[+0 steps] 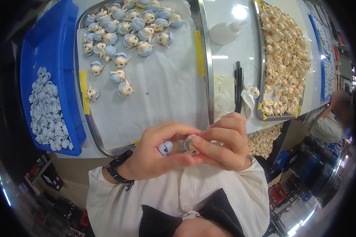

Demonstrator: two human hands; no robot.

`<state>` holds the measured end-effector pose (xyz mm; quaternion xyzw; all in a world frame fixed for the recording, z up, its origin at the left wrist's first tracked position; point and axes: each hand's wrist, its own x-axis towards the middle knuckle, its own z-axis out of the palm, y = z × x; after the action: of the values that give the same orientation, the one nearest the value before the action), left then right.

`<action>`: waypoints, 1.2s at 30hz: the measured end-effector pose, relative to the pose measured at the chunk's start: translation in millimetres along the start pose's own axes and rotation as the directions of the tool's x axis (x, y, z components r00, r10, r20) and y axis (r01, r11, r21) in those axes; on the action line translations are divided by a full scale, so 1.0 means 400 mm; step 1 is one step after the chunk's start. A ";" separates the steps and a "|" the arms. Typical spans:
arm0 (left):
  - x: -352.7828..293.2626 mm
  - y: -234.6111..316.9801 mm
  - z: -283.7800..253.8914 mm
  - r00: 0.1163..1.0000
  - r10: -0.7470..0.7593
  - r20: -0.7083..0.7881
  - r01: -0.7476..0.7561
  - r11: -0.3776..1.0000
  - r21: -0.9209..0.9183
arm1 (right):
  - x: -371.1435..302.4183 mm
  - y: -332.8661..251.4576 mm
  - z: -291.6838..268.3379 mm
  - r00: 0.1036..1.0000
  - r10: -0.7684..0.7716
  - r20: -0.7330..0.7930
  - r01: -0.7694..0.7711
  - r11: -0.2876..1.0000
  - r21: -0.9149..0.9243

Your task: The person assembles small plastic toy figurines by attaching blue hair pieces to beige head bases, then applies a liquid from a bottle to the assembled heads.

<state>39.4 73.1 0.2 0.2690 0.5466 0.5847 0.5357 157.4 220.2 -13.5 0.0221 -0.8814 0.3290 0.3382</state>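
Close to my chest, both hands meet over a small doll head (193,150) with a painted face and pale blue hair along its upper edge. My right hand (228,143) is closed, pinching it between thumb and fingers. My left hand (148,149) curls around from the other side, its thumb and fingertips at the head. A loose blue-grey hair piece (165,147) sits in the left palm. Beyond my hands, several doll heads with blue hair (131,39) lie toward the far left part of a metal tray lined with white sheet (158,102).
At the left, a blue bin (47,31) holds a pile of blue-grey hair pieces (49,114). Right of the lined tray are a white bottle (225,33), black sticks (238,87) and a white cloth (248,103). Farther right stands a tray heaped with beige parts (284,59). Another person (328,122) is beyond.
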 end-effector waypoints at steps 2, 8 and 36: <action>0.000 -0.009 -0.006 1.000 -0.007 0.010 0.007 1.000 -0.020 | -0.004 0.001 0.009 0.999 -0.039 -0.011 0.039 0.999 0.002; -0.029 -0.019 -0.043 0.990 -0.008 -0.141 0.026 0.992 0.126 | 0.012 0.009 -0.056 0.988 0.031 0.149 -0.074 0.953 0.293; -0.018 0.061 -0.128 0.722 0.493 -0.485 0.185 0.539 0.822 | -0.157 0.168 -0.286 0.613 0.472 -0.634 -0.773 0.523 -0.358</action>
<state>-12.8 52.9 11.6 0.3093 0.8793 0.3589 0.0488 254.7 329.5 -26.2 -0.4935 -0.7729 0.1266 0.3782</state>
